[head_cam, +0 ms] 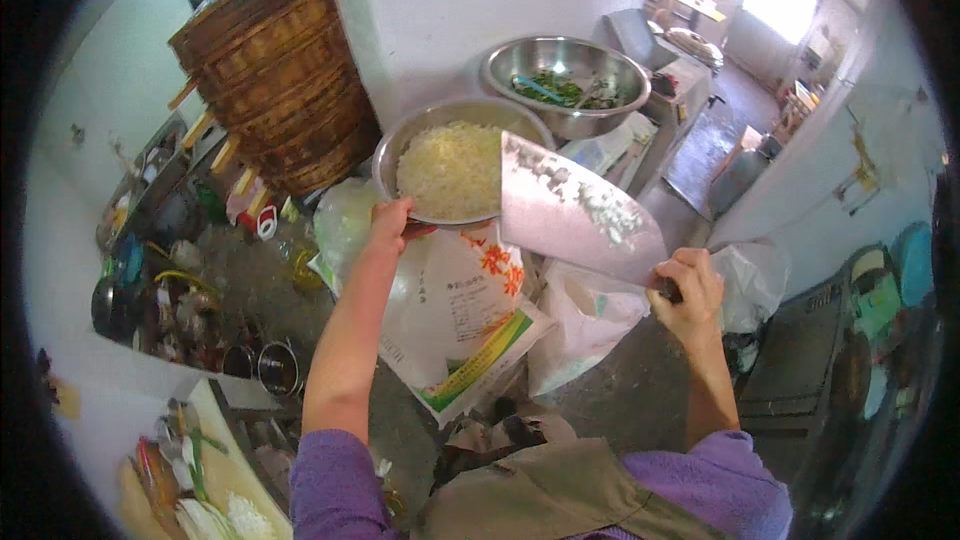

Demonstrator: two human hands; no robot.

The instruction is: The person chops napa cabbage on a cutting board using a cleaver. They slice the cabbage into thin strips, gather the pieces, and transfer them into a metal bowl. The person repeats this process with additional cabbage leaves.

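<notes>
My left hand (395, 226) grips the near left rim of a steel bowl (387, 153) filled with pale shredded vegetable (450, 169). In my right hand (688, 291) is the handle of a broad cleaver (577, 210). Its wide blade, with pale bits stuck on it, overlaps the right side of the bowl in the view. Behind stands a larger steel basin (566, 116) with chopped greens (566, 90) and a light blue utensil in it. Under the bowl of shreds there is a printed white sack (450, 300).
Stacked bamboo steamers (277, 82) stand at the upper left. A white plastic bag (581, 322) lies right of the sack. At lower left, a board (244, 457) bears chopped white pieces and scallions. A doorway to another room opens at the upper right.
</notes>
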